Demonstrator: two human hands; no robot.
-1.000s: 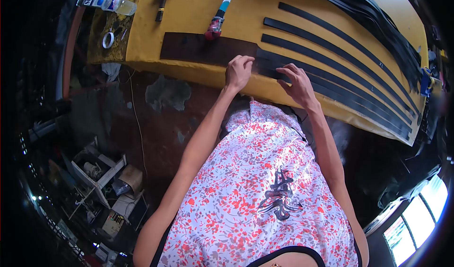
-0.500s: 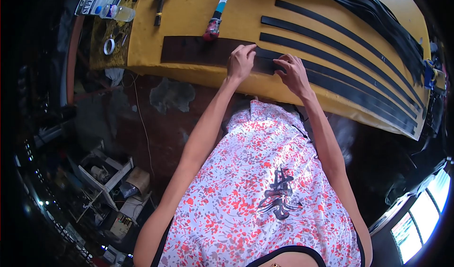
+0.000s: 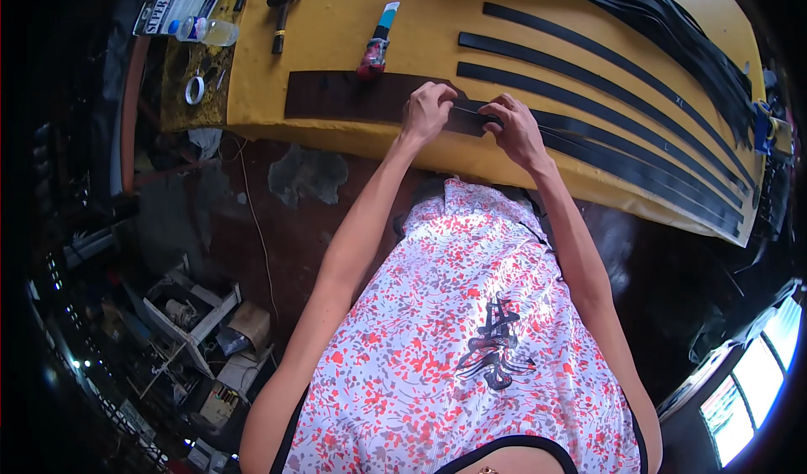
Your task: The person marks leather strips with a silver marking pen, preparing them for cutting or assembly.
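Observation:
My left hand (image 3: 429, 113) rests over the dark brown panel (image 3: 336, 96) near the table's front edge, fingertips pinched together. My right hand (image 3: 517, 128) is just to its right, fingers closed on the end of a black strip (image 3: 580, 131). A thin pale line runs between the two sets of fingertips; I cannot tell what my left fingers pinch. Several more black strips (image 3: 538, 50) lie side by side beyond my right hand, some with small white letters. A cutter with a red wrapped handle (image 3: 371, 60) lies just above the panel.
A hammer (image 3: 280, 24) lies at the back left of the yellow table (image 3: 336, 12). Near the left end are a plastic bottle (image 3: 206, 30), a white tape roll (image 3: 194, 90) and a printed sheet (image 3: 181, 7). A heap of black strips (image 3: 639, 7) covers the back right.
My right fingers have closed and curled round the strip's end, lifting it a little. My left hand has barely moved. The view has shifted slightly.

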